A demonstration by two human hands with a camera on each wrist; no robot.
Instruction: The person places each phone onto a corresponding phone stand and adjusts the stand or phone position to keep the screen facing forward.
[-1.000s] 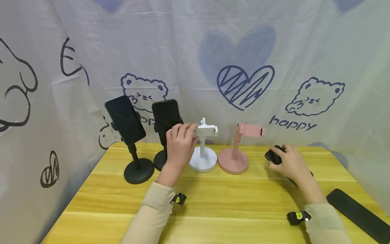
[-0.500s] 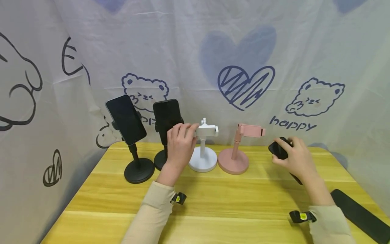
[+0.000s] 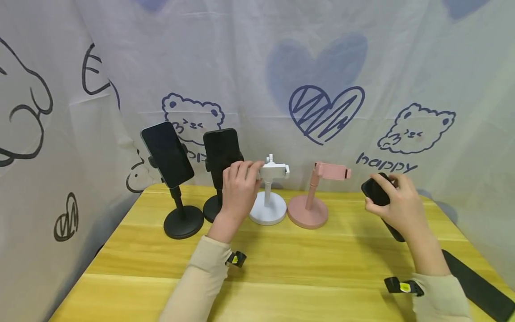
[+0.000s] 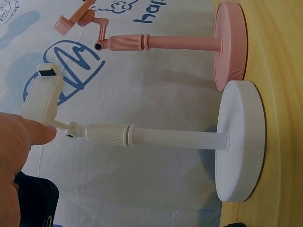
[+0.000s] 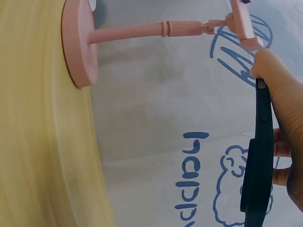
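My left hand is at the white phone stand, its fingers gripping the left end of the holder. In the left wrist view the thumb lies along that holder's near end. My right hand holds a black phone above the tabletop, right of the pink phone stand. Seen edge-on in the right wrist view, the phone has the thumb at one end and fingers behind it; a raised block shows on one face. The pink stand's holder has nothing in it.
Left of the white stand, two black stands hold black phones; my left hand partly covers the second. A long black slab lies at the right of the wooden table. A printed curtain hangs behind.
My right hand has lifted the black phone off the table, moving it slightly right and up. The left hand stays at the white stand's holder.
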